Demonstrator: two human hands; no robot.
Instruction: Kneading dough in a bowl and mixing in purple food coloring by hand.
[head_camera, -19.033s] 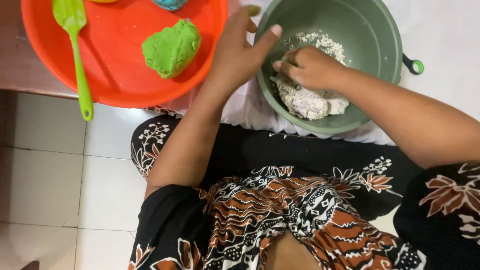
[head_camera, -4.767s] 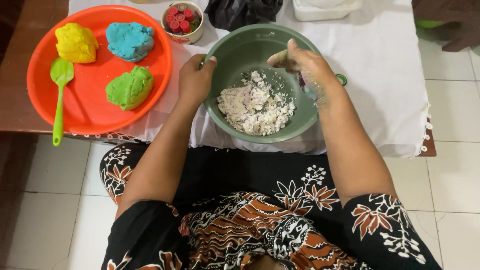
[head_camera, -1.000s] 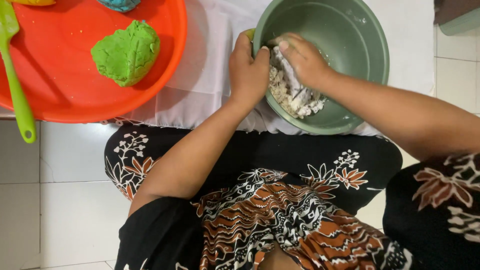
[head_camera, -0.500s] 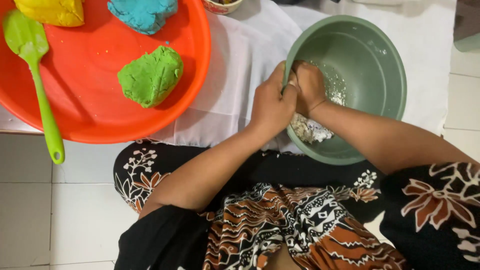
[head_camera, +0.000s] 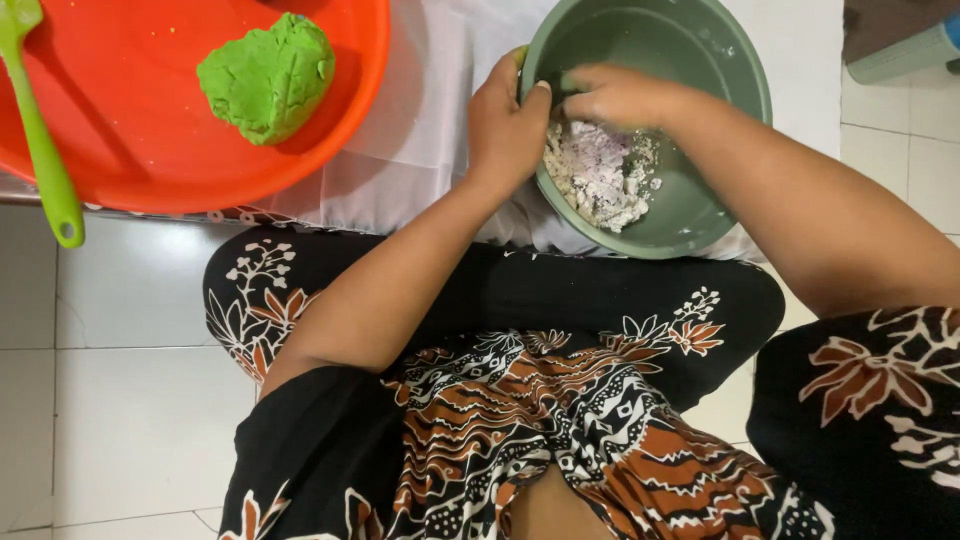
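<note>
White-clothed worktop (head_camera: 430, 130) carries a green bowl (head_camera: 700, 215); left hand (head_camera: 505, 125) grips its nine-o'clock rim, right hand (head_camera: 620, 97) curls over crumbly dough (head_camera: 600, 180) at six o'clock.

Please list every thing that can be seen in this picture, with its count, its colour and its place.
bowl: one, grey-green, on the white cloth at upper right.
crumbly dough: one heap, whitish with faint purple specks, inside the bowl.
tray: one, orange-red, round, at upper left.
green dough lump: one, green, on the tray.
spatula: one, light green, lying over the tray's left edge.
white cloth: one, covering the table under bowl and tray.
floor tiles: white, below.
left hand: grips the bowl's near-left rim.
right hand: inside the bowl, on the dough.
</note>
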